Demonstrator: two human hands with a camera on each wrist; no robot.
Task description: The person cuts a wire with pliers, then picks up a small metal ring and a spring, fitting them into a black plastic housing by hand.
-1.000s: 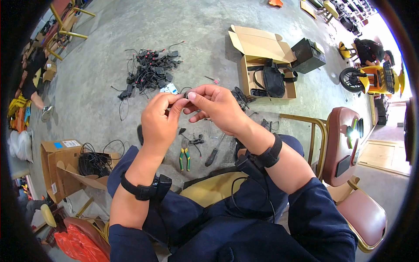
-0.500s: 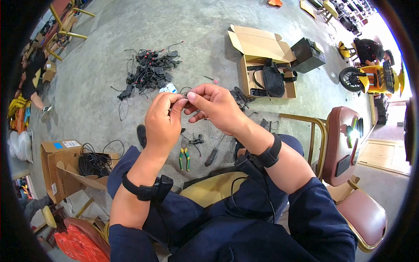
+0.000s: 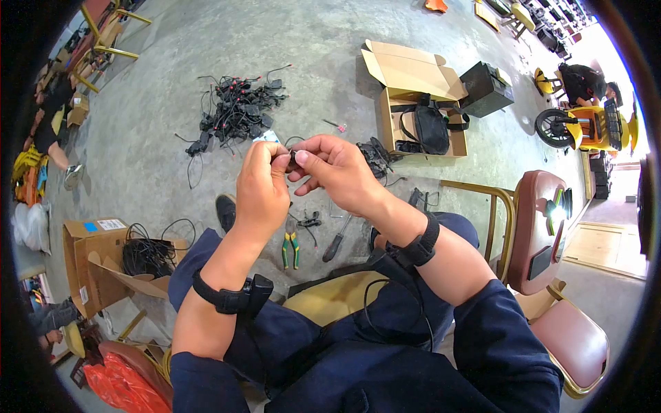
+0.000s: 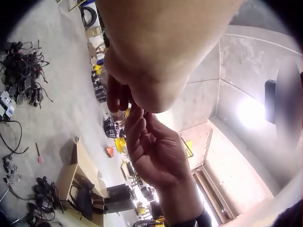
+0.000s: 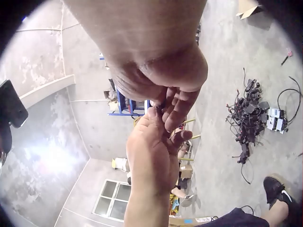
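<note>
Concrete floor (image 3: 158, 124) all round; the person is seated, dark blue trousers, a camera band on each wrist. Red padded chair (image 3: 544, 234) with a brass-coloured frame close on the right. Open cardboard box (image 3: 413, 72) ahead and right, flaps up, with a black bag (image 3: 432, 127) and its straps lying inside; a black case (image 3: 485, 86) stands just beside that box. Tangled cable pile (image 3: 237, 110), black leads with red ends, ahead and left on the floor. A second carton (image 3: 86, 258) sits low on the left, with coiled black wire (image 3: 144, 256) in it. Left hand (image 3: 261, 189) and right hand (image 3: 337, 168) are raised together at mid-frame, above the knees, fingertips meeting. On the floor beneath them lie green-handled pliers (image 3: 290, 248) and, just to their right, a screwdriver (image 3: 337, 241). Small black part (image 3: 292, 158) is held in the air between the two hands: the left thumb and forefinger pinch it from one side, the right thumb and forefinger from the other. A thin wire loops up from it. The wrist views show the fingers touching, but the part is mostly hidden there.
</note>
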